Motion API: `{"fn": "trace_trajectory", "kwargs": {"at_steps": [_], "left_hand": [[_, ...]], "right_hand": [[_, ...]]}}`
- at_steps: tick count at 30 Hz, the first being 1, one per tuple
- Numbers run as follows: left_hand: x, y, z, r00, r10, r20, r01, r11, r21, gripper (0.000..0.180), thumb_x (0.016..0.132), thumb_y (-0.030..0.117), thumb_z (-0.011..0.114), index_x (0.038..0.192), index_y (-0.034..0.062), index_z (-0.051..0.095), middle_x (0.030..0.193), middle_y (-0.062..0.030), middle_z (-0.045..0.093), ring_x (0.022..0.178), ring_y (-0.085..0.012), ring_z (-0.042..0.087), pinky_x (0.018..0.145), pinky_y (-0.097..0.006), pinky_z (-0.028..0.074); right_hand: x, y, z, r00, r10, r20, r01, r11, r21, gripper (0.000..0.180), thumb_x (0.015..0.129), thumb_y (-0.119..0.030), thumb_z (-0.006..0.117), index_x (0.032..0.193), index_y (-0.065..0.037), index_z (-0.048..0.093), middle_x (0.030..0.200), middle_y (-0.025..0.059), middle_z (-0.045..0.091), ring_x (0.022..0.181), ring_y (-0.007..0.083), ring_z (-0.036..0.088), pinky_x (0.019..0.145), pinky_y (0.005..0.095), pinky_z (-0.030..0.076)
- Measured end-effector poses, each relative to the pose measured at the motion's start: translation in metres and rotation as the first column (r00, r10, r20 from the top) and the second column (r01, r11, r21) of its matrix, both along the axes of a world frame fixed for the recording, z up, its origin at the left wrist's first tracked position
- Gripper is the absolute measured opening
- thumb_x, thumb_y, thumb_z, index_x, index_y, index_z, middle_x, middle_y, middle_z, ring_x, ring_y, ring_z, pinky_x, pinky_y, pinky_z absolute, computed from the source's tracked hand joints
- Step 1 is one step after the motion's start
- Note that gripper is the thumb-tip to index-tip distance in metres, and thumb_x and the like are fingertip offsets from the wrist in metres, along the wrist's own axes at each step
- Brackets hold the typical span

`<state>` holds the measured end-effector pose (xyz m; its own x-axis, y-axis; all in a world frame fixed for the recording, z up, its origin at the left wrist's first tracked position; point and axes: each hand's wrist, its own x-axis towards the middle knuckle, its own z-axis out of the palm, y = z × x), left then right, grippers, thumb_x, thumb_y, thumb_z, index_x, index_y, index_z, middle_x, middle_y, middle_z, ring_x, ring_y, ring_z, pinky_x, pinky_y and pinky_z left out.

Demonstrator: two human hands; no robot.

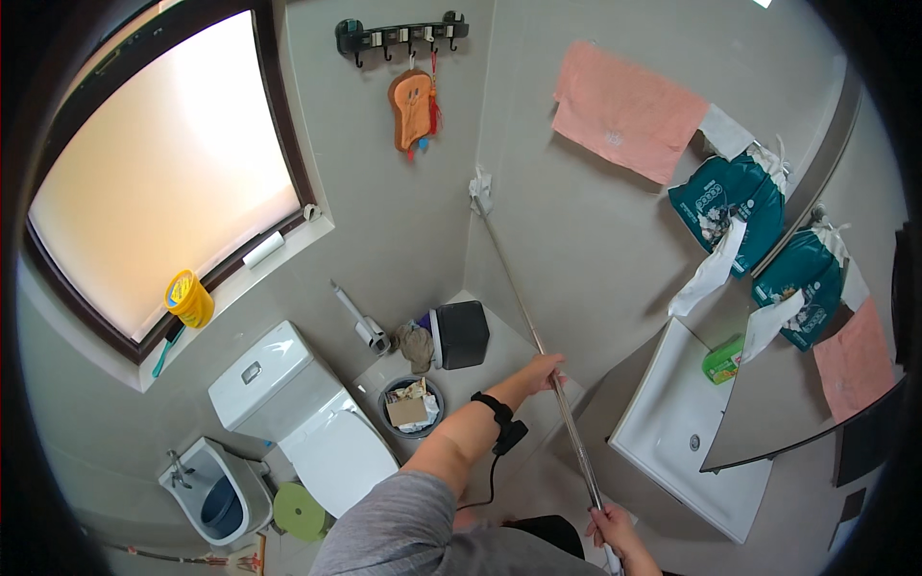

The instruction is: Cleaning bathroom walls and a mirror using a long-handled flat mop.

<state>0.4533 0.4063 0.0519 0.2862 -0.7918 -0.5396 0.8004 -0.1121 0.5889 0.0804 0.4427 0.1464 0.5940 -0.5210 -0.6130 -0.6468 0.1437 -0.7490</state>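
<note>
A long metal pole (570, 422) runs slantwise from near my body up to the wall corner. At its far end a white, crumpled cloth-like wad (481, 182) touches the wall by the corner. My left hand (545, 372) is closed around the pole's middle, its wrist wearing a black strap with a small box and a cable. Lower down, my right hand (615, 531) grips the pole near its lower end, which runs out at the picture's bottom edge.
On the left stand a white toilet (341, 451), a small basin (197, 480) and a green stool (301, 511). A waste bin (441, 411) and a black bin (463, 335) sit near the corner. A white sink (663, 422), a mirror (768, 422) and a pink towel (624, 110) are on the right.
</note>
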Motion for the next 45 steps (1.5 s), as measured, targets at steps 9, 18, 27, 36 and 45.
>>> {"fn": "trace_trajectory", "kwargs": {"at_steps": [9,18,27,36,45], "left_hand": [[-0.051,0.048,0.013,0.846,-0.209,0.49,0.126,0.972,0.197,0.067,0.078,0.036,0.055,0.129,0.0054,0.023,0.098,-0.0116,0.05,0.096,-0.0205,0.047,0.073,-0.032,0.044],[-0.102,0.175,0.015,0.868,-0.117,0.482,-0.039,0.953,0.302,0.047,0.082,0.023,0.051,0.122,0.0083,0.031,0.096,-0.0037,0.051,0.082,-0.011,0.051,0.071,-0.026,0.041],[-0.164,0.195,0.011,0.845,0.029,0.535,-0.212,0.935,0.284,0.048,0.079,0.018,0.053,0.118,0.0027,0.03,0.094,-0.0088,0.052,0.084,-0.0167,0.054,0.07,-0.03,0.042],[-0.211,0.209,0.012,0.841,0.135,0.524,-0.334,0.892,0.306,0.041,0.083,0.021,0.05,0.116,0.0061,0.03,0.101,-0.0089,0.052,0.088,-0.0174,0.053,0.075,-0.03,0.042],[-0.231,0.16,0.01,0.778,-0.025,0.628,-0.182,0.947,0.263,0.045,0.08,0.021,0.053,0.115,-0.0002,0.035,0.091,-0.0101,0.054,0.08,-0.0173,0.056,0.068,-0.028,0.043]], "right_hand": [[0.024,-0.039,-0.007,0.998,-0.058,-0.011,0.059,0.979,0.195,0.016,0.081,-0.014,0.054,0.069,-0.003,0.051,0.048,0.0036,0.046,0.035,0.0109,0.04,0.032,0.0236,0.03],[0.046,-0.059,-0.02,0.998,0.064,0.014,-0.065,0.991,0.115,0.017,0.079,-0.013,0.056,0.067,-0.002,0.05,0.052,0.0032,0.046,0.038,0.012,0.041,0.034,0.0245,0.032],[0.017,-0.095,-0.039,0.956,0.008,0.292,-0.077,0.971,0.226,0.026,0.078,-0.02,0.058,0.061,-0.003,0.048,0.051,0.0035,0.045,0.037,0.0109,0.04,0.034,0.0245,0.031],[-0.085,-0.121,-0.036,0.98,-0.05,0.195,0.016,0.985,0.172,0.022,0.078,-0.02,0.058,0.067,-0.002,0.051,0.051,0.0034,0.047,0.039,0.0105,0.041,0.035,0.0236,0.03],[-0.149,-0.107,-0.016,0.988,-0.13,0.077,0.129,0.991,0.017,0.021,0.078,-0.015,0.057,0.061,-0.003,0.052,0.052,0.0024,0.046,0.043,0.0098,0.041,0.039,0.0233,0.03]]}}
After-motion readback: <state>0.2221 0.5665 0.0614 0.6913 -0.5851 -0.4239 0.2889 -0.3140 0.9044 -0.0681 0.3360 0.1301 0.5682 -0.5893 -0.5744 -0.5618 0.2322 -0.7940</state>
